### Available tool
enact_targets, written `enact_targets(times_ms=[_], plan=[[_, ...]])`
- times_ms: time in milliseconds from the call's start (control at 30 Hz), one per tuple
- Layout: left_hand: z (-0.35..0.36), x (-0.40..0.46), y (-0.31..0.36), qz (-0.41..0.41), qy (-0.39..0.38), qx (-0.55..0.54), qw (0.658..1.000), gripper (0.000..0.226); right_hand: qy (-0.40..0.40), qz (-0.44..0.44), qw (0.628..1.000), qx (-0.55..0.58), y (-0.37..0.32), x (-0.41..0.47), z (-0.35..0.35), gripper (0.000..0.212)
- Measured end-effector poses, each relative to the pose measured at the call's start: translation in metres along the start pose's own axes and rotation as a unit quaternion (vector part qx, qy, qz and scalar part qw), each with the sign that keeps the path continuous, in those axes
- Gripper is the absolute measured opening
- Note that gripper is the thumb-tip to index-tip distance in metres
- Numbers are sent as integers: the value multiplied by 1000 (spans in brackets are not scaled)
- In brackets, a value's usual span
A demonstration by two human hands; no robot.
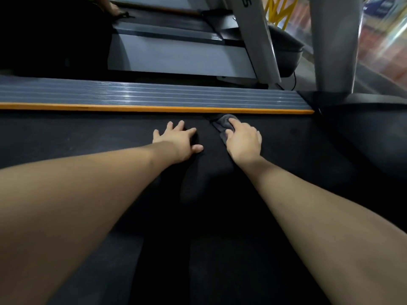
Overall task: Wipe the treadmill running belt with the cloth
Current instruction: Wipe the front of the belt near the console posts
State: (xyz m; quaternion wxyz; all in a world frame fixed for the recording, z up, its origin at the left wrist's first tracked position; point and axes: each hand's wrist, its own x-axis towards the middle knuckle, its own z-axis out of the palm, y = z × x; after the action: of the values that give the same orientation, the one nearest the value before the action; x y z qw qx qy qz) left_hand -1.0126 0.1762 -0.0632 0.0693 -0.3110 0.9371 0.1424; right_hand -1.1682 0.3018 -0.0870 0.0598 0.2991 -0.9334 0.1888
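Observation:
The black running belt [88, 139] fills the lower part of the view. My right hand [243, 140] presses down on a dark grey cloth [224, 123], bunched under the fingers near the belt's far edge, just below the orange strip. Most of the cloth is hidden under the hand. My left hand [179, 140] lies flat on the belt to the left of the cloth, fingers spread, holding nothing. Both forearms stretch forward from the bottom corners.
An orange strip [132, 108] and a ribbed grey side rail [132, 94] border the belt's far edge. A grey upright post [330, 40] rises at the right. Behind stands a second treadmill [176, 53], with another person's hand [113, 8] at the top left.

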Motion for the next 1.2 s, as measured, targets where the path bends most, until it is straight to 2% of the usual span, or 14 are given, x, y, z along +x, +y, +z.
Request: enact_targets(times_ms=[133, 233, 367, 467, 667, 833, 900, 1033, 1133, 1200], plan=[[-1, 16, 8, -29, -49, 1, 998, 70, 6, 25, 998, 62, 12, 24, 4, 39], [-3, 19, 8, -34, -63, 4, 997, 72, 15, 45, 994, 97, -5, 26, 10, 36], [-2, 22, 9, -39, -65, 8, 997, 73, -3, -66, 991, 119, -22, 20, 23, 40], [-2, 23, 9, -41, -71, 14, 997, 73, -22, -106, 990, 89, 9, 36, 16, 37], [-11, 26, 16, -29, -51, 18, 998, 73, 50, 11, 998, 44, 98, 68, -10, 37], [-11, 24, 32, -27, -100, 13, 995, 103, 50, 72, 996, 28, 80, 67, -10, 35], [-11, 25, 37, -34, -109, 15, 993, 106, 40, 48, 998, 29, 54, 57, -2, 33], [-23, 33, 45, -18, -123, 33, 992, 103, -3, -60, 996, 66, 31, 45, 7, 38], [-26, 43, 53, -1, -113, 14, 994, 99, -5, -92, 995, 35, 67, 59, -9, 37], [-21, 49, 60, -2, -117, 3, 993, 101, 13, -44, 999, -4, 111, 75, -24, 36]])
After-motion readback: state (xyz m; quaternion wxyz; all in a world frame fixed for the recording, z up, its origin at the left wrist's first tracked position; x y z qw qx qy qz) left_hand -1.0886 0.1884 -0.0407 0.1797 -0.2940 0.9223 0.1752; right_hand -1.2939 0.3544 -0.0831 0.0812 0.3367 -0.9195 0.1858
